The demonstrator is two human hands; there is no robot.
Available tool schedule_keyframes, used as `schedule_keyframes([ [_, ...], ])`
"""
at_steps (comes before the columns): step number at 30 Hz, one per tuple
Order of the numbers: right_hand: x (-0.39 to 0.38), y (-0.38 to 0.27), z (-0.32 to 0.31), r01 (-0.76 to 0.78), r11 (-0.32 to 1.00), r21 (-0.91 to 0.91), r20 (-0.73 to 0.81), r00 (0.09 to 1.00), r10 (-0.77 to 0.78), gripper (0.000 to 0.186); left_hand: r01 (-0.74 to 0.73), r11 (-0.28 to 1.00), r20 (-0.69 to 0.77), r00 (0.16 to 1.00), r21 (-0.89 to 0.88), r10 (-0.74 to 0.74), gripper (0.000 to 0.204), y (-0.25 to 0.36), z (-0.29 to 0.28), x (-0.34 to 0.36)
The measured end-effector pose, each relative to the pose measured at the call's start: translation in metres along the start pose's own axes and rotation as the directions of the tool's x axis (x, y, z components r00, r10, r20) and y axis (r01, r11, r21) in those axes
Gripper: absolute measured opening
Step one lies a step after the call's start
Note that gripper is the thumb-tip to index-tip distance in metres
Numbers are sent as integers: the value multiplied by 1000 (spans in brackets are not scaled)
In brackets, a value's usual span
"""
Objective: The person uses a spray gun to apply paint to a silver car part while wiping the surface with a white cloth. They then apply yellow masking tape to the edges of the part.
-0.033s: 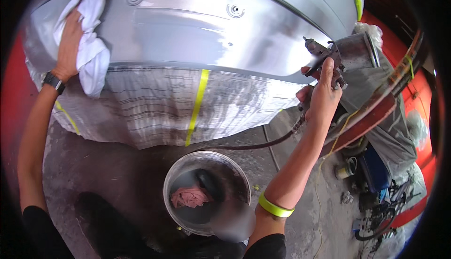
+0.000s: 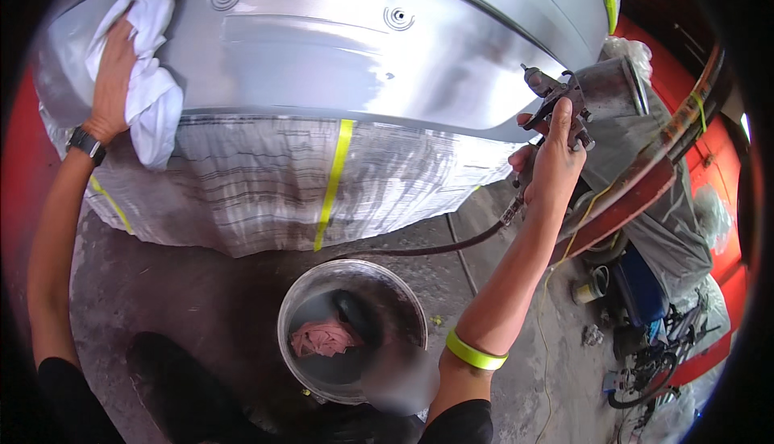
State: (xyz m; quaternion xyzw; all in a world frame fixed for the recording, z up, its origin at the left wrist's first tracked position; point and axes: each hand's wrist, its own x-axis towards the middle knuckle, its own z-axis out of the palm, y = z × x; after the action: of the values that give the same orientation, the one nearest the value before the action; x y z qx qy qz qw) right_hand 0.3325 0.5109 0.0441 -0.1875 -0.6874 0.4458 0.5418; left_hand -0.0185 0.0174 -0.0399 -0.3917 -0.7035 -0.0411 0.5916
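Observation:
At the far left, my left hand (image 2: 116,77) lies on a bunched white cloth (image 2: 153,114), pressing it to a silver-grey painted car panel (image 2: 298,49). The cloth's lower end hangs over the panel's edge. Over on the right, my right hand (image 2: 556,150) grips a spray gun (image 2: 556,93), thumb on top and fingers wrapped round the handle. A metal paint cup (image 2: 609,89) is fixed to the gun, and a dark hose (image 2: 451,244) runs from its handle to the left. Whether the trigger is pulled I cannot tell.
Masking paper (image 2: 258,170) with yellow tape skirts the panel. Below stands a metal drum (image 2: 423,315) with a pink cloth (image 2: 324,338) inside. At right are a rusty beam (image 2: 621,206), a grey cover (image 2: 673,226), a small can (image 2: 592,284) and tangled gear. A thin cord crosses the floor.
The whole view has shifted very slightly, so the panel and drum sit a little further left. Both hands keep their holds on the cloth and the spray gun.

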Motion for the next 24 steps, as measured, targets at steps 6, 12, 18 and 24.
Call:
schedule_keyframes([
  [6,51,25,-17,46,999,-29,-146,988,-50,51,33,999,-5,999,-31,-33,51,3,13,5],
  [12,65,31,-14,36,998,51,-188,982,-26,51,59,998,11,998,14,-59,49,1,8,3],
  [18,59,18,-9,84,994,71,-149,986,-73,53,40,999,23,999,19,-41,51,1,6,4],
  [24,57,17,0,86,996,20,-145,986,-83,55,54,999,32,998,1,-54,52,1,8,4],
])
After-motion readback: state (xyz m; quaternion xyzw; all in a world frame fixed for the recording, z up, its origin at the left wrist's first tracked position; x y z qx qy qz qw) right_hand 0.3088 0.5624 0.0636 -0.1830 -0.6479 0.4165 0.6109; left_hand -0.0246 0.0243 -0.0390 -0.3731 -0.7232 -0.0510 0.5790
